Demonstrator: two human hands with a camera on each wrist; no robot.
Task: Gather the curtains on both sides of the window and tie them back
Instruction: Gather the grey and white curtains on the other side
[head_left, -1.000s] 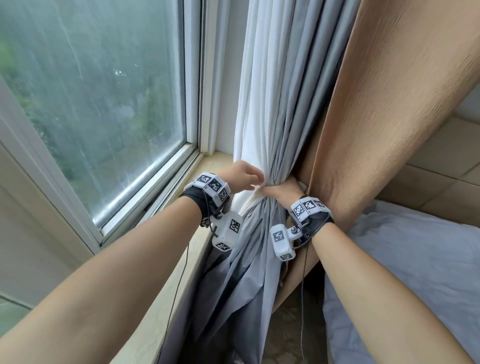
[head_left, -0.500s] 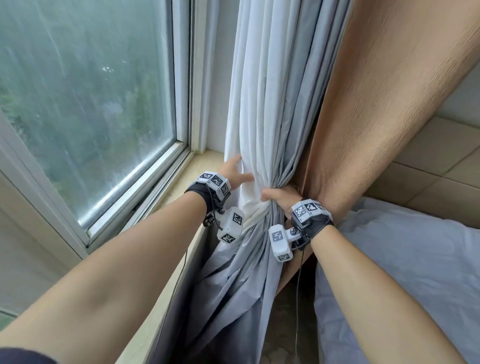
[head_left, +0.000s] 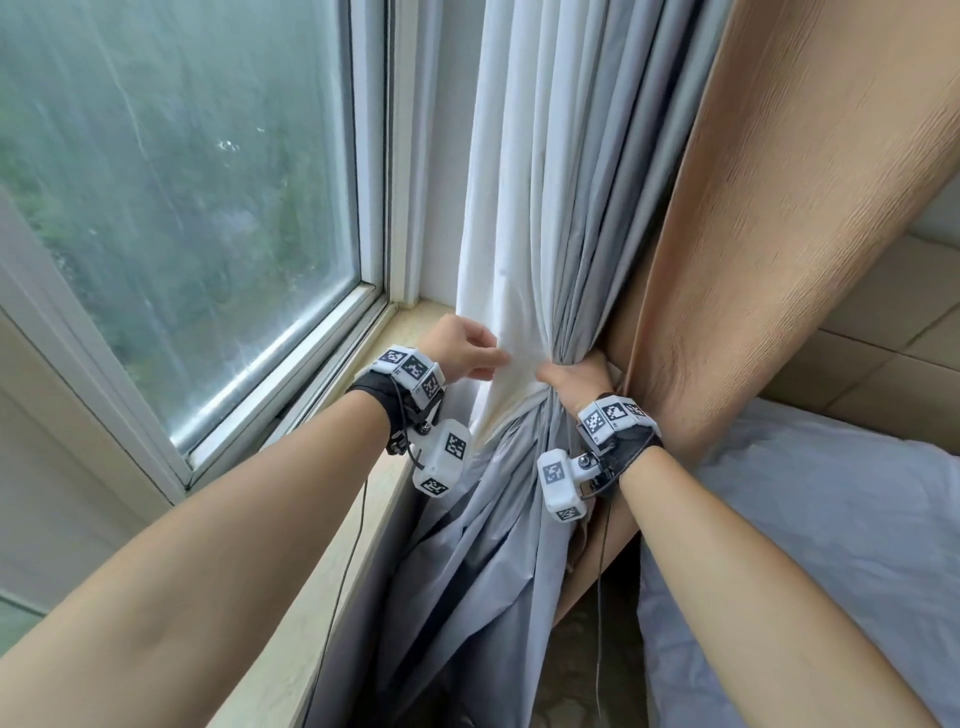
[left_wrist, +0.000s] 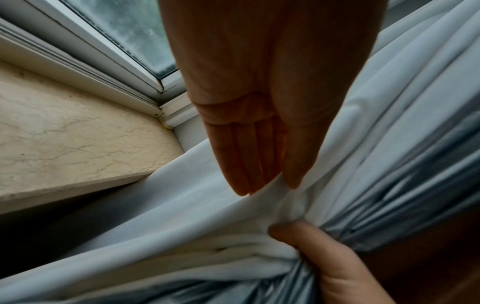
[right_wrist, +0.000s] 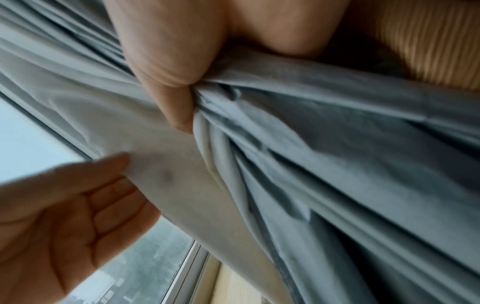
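the gathered curtain (head_left: 524, 291) is gripped tightly by the right hand (head_left: 574, 376); its white fold is pinched by the left hand (head_left: 460, 353) near the window sill (left_wrist: 78, 131).

Right hand (head_left: 574, 375) fingers buried behind gathered curtain (head_left: 524, 291); curtain top and hem cut off by frame.

A cream marble window sill (head_left: 332, 525) is running beneath the grip and out to its left, meeting the white window frame (head_left: 371, 156). Rain-streaked glass (head_left: 171, 197) is lying further left. A pale grey bedsheet (head_left: 831, 519) is spreading below and right.
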